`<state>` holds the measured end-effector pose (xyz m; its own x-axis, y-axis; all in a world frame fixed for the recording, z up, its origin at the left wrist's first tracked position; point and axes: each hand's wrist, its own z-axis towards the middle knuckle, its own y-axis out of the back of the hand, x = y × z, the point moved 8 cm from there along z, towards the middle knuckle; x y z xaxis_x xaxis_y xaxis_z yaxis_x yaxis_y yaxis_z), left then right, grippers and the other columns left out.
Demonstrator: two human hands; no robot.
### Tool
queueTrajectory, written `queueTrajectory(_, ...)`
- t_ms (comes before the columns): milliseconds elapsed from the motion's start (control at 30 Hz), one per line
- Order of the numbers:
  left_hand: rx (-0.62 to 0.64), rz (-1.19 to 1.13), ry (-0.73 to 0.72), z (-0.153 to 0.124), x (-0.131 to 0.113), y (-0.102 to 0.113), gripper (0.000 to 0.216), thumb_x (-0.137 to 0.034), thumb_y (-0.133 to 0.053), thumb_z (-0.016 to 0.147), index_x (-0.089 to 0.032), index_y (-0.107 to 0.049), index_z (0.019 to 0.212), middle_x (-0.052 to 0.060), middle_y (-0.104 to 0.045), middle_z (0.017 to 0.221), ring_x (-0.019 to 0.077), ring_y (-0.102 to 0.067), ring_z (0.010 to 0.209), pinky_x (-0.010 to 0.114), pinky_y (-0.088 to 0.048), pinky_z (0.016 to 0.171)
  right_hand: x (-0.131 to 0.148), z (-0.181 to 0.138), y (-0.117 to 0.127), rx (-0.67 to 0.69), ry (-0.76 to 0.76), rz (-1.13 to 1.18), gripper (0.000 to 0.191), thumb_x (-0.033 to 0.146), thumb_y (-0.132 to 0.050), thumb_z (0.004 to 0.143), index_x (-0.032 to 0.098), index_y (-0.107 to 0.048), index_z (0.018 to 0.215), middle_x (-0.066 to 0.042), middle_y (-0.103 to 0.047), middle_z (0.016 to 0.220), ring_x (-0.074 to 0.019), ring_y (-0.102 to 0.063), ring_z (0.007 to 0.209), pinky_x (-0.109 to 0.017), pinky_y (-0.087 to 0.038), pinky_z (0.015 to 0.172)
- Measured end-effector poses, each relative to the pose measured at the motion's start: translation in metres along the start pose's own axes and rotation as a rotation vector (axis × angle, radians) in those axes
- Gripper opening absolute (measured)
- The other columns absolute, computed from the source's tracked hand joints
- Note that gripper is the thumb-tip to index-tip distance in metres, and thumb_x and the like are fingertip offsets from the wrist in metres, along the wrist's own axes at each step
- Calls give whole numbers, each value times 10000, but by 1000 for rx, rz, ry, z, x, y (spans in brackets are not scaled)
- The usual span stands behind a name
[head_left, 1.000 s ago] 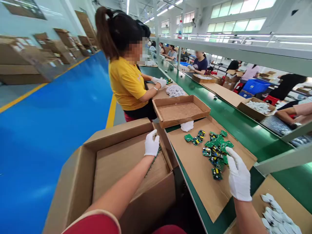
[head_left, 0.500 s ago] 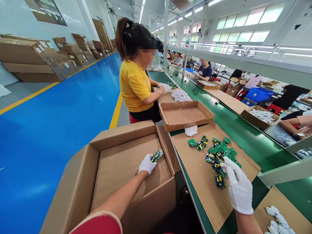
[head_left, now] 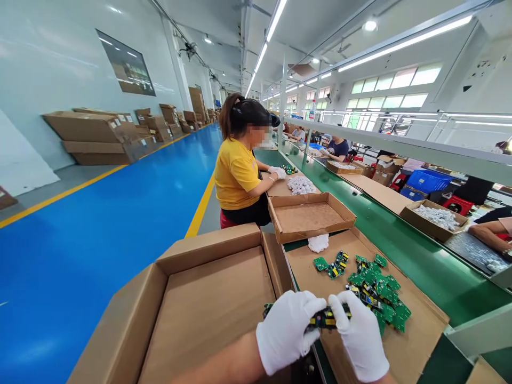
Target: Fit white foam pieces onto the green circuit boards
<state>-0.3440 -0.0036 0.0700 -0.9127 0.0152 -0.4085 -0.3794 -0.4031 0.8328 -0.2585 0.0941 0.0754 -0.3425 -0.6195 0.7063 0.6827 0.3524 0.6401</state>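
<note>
- Landmark: the cardboard sheet on the green workbench. All places are given from it, as the worker faces it.
- Workpiece: a strip of circuit boards, held between the hands at the near-left edge of the sheet.
- Long axis: it runs from left to right, from hand to hand, crosswise to the sheet's left edge.
- Pointing: one end points right, into the right fingers; the other points left, behind the left hand. Yellow blocks on the strip show toward the worker.
- Left hand: white-gloved, curled with thumb and fingers narrowed on the strip. A green edge shows beyond its back; I cannot tell whether it belongs to the same strip.
- Right hand: white-gloved, thumb and fingers pinching the strip's right end.
- Board pile: on the sheet, beyond the right hand; the boards overlap at mixed angles.
- Smaller board group: on the sheet, left of the pile and apart from it.
- Shallow box: at the far-left end of the sheet; a white item lies just before it.
- Large carton: left of the sheet.
- Co-worker in a yellow shirt: beyond the sheet, to its left.
</note>
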Motion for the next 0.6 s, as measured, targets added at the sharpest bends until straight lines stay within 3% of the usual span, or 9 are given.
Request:
queueTrajectory(100, -151, 32, -65, 7, -8, 13, 801, -332, -764, 591, -205, -421, 1304, 199, -355, 1409, 395, -402, 1236, 582, -337, 982, -14, 4, 21, -101, -65, -45, 480, 619, -411, 842, 214, -492, 597, 21, -519, 556, -138, -480, 519, -233, -400, 526)
queueTrajectory(167, -273, -30, -15, 9, 7, 22, 810, -375, -743, 627, -222, -389, 1339, 186, -150, 1506, 416, -214, 1345, 626, -207, 1046, -29, 4, 39, -179, -133, -41, 491, 637, -420, 824, 213, -477, 584, 23, -498, 552, -135, -456, 522, -222, -385, 507)
queueTrajectory(200, -311, -115, 50, 10, 19, 23, 768, -379, -717, 662, -231, -390, 1340, 169, -133, 1516, 401, -190, 1359, 613, -192, 1061, -36, 4, 47, -209, -172, -23, 491, 642, -424, 818, 212, -478, 587, 19, -499, 560, -137, -457, 530, -219, -385, 498)
queueTrajectory(300, -238, -646, 321, 17, 61, -1, 697, -442, -684, 694, -181, -426, 1286, 203, -394, 1390, 356, -424, 1245, 513, -392, 971, -53, 1, 61, -255, -301, 102, 480, 665, -453, 783, 210, -505, 641, 1, -537, 617, -152, -496, 566, -218, -408, 478)
queueTrajectory(367, -71, -1113, 485, 20, 71, -34, 694, -532, -696, 655, -146, -466, 1185, 195, -615, 1101, 307, -640, 935, 388, -528, 696, -57, 0, 58, -211, -384, 244, 471, 676, -501, 747, 211, -503, 668, 10, -531, 606, -142, -497, 523, -215, -400, 434)
queueTrajectory(400, -2, -1313, 552, 21, 70, -49, 684, -556, -712, 628, -141, -484, 1121, 159, -662, 944, 267, -672, 768, 317, -515, 564, -58, -1, 53, -167, -434, 333, 469, 678, -526, 730, 213, -493, 674, 24, -510, 574, -128, -478, 471, -208, -371, 394)
queueTrajectory(467, 64, -1598, 674, 21, 65, -70, 640, -531, -771, 571, -137, -507, 1000, 91, -663, 736, 199, -649, 561, 225, -443, 425, -58, -3, 39, -48, -544, 552, 479, 688, -546, 711, 217, -467, 679, 57, -448, 498, -92, -393, 354, -188, -260, 315)
queueTrajectory(533, 63, -1740, 768, 20, 62, -83, 570, -471, -810, 547, -137, -512, 901, 53, -641, 649, 160, -626, 498, 185, -413, 390, -58, -1, 31, 44, -617, 757, 489, 697, -531, 717, 216, -451, 682, 76, -416, 461, -64, -308, 287, -170, -150, 291)
queueTrajectory(600, 50, -1791, 830, 20, 62, -90, 512, -441, -806, 571, -149, -496, 855, 31, -634, 638, 140, -625, 498, 165, -409, 390, -62, 10, 40, 11, -599, 810, 480, 689, -515, 736, 212, -473, 703, 71, -446, 476, -61, -314, 283, -167, -141, 291)
